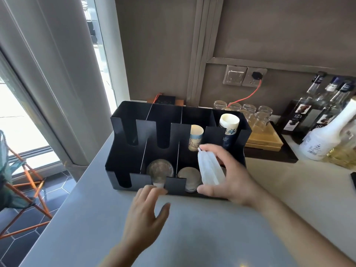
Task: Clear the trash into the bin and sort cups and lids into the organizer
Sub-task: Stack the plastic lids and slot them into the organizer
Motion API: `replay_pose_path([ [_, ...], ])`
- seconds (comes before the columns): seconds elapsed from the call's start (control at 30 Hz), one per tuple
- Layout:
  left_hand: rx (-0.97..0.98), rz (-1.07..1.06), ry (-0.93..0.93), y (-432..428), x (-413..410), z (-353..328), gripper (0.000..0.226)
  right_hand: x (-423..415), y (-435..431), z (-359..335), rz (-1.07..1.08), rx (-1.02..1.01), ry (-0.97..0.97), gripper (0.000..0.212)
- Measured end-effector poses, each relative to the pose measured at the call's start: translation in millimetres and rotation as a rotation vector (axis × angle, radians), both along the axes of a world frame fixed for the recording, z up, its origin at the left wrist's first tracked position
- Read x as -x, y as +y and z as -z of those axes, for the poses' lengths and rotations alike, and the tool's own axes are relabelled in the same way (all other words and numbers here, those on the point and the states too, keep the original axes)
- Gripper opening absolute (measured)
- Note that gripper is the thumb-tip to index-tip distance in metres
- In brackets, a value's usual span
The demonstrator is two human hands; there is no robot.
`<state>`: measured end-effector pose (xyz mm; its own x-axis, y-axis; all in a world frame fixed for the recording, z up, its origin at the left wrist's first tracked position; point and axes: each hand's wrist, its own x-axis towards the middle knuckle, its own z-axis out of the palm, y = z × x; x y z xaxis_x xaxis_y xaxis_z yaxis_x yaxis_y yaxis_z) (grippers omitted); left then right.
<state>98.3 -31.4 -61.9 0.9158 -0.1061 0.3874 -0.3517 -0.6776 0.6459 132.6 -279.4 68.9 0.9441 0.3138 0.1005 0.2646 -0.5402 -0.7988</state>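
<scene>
A black organizer (pixel 127 158) stands on the pale counter (pixel 192 228). In its back slots lie a beige paper cup stack (pixel 195 137) and a blue-printed cup stack (pixel 229 126). Clear lids (pixel 159 169) and white lids (pixel 187 175) fill two front slots. My right hand (pixel 229 176) holds a stack of translucent white lids (pixel 210 168) edge-on between thumb and fingers, over the front right slot. Fingers straight, my left hand (pixel 146 211) touches the organizer's front wall below the clear lids.
Upturned glasses (pixel 256 114) sit on a wooden tray (pixel 265 141) behind the organizer. Syrup bottles (pixel 316 112) and a white bottle (pixel 331 130) crowd the right back. A wall socket with an orange cable (pixel 250 95) lies behind. An orange-legged chair (pixel 25 182) stands left, off the counter's edge.
</scene>
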Motion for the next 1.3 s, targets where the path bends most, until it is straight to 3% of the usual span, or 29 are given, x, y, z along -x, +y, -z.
replay_pose_path([
  [0.07, -0.319, -0.028, 0.008, 20, -2, 23, 0.032, -25, 2, -10, -0.039, 0.256, -0.119, 0.09],
  [0.13, -0.42, -0.097, 0.097, 31, -2, 38, 0.036, -46, 6, -11, -0.098, 0.448, -0.192, 0.089],
  [0.33, -0.461, -0.14, 0.094, 39, -2, 67, 0.035, -84, 15, 8, -0.275, 0.864, -0.322, 0.084],
  [0.47, -0.481, -0.159, 0.075, 37, -3, 67, 0.034, -94, 20, 11, -0.344, 1.0, -0.356, 0.083],
  [0.8, -0.527, -0.144, 0.138, 37, -3, 57, 0.04, -93, 25, 23, -0.285, 1.005, -0.263, 0.097],
  [1.13, -0.536, -0.146, 0.135, 37, -3, 56, 0.04, -88, 33, 36, -0.274, 0.998, -0.221, 0.071],
  [1.3, -0.542, -0.145, 0.131, 36, -3, 54, 0.041, -87, 35, 41, -0.248, 0.979, -0.257, 0.076],
])
